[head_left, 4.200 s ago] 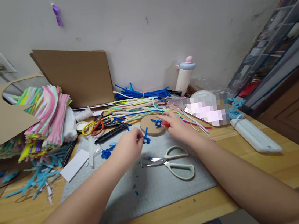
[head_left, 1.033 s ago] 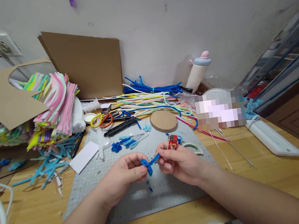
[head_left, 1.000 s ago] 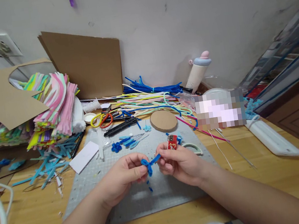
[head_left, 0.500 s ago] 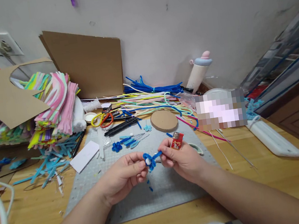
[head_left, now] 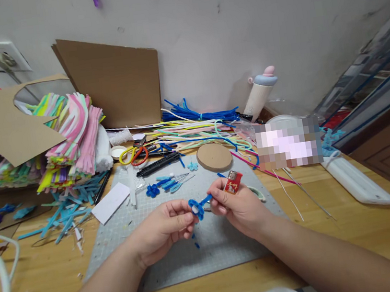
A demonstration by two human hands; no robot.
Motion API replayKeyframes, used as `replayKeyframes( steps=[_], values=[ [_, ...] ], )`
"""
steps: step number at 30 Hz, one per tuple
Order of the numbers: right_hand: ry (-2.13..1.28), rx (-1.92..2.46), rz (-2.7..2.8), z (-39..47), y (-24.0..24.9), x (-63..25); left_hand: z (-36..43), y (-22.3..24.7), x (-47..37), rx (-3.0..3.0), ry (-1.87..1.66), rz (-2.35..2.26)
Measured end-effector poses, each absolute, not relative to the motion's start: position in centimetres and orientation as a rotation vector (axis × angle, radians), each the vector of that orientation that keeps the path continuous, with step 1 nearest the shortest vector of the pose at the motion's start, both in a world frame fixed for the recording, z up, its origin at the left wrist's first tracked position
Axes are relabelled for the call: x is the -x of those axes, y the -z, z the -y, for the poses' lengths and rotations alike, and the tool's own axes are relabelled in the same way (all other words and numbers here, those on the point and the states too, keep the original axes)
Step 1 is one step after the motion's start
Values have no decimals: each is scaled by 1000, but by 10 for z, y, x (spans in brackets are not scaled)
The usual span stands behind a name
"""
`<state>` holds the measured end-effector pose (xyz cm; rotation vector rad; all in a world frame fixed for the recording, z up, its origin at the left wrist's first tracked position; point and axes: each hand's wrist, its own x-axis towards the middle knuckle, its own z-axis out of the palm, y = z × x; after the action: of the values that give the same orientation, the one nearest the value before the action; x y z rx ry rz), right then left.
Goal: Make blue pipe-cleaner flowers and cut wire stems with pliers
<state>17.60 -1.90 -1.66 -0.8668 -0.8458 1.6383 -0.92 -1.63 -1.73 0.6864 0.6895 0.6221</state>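
A blue fuzzy flower (head_left: 197, 209) with a white centre is held above the grey cutting mat (head_left: 164, 266). My left hand (head_left: 170, 224) pinches its left edge between thumb and fingers. From its right side a short blue stem (head_left: 206, 200) runs to my right hand (head_left: 236, 205), whose thumb and forefinger close on it. A red lighter (head_left: 233, 182) is also tucked in my right hand, its metal top pointing up. Behind the hands lie another blue flower (head_left: 152, 190) and several blue pieces on thin wires (head_left: 173, 183).
Scissors (head_left: 134, 156), a black tool (head_left: 157, 165) and a round cardboard disc (head_left: 214, 157) lie beyond the hands. Coloured pipe cleaners (head_left: 193, 134) line the wall. Thin metal wires (head_left: 308, 193) and a white packet (head_left: 357, 180) are at the right; a white card (head_left: 110, 203) is left.
The flower and my left hand have shifted slightly right, and the flower has turned a little. Both hands keep their hold.
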Motion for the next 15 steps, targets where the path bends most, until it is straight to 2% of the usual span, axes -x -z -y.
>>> replayKeyframes(
  steps=[15],
  values=[
    [-1574, 872, 834, 19, 20, -174, 16, 18, 8, -712, -632, -694]
  ],
)
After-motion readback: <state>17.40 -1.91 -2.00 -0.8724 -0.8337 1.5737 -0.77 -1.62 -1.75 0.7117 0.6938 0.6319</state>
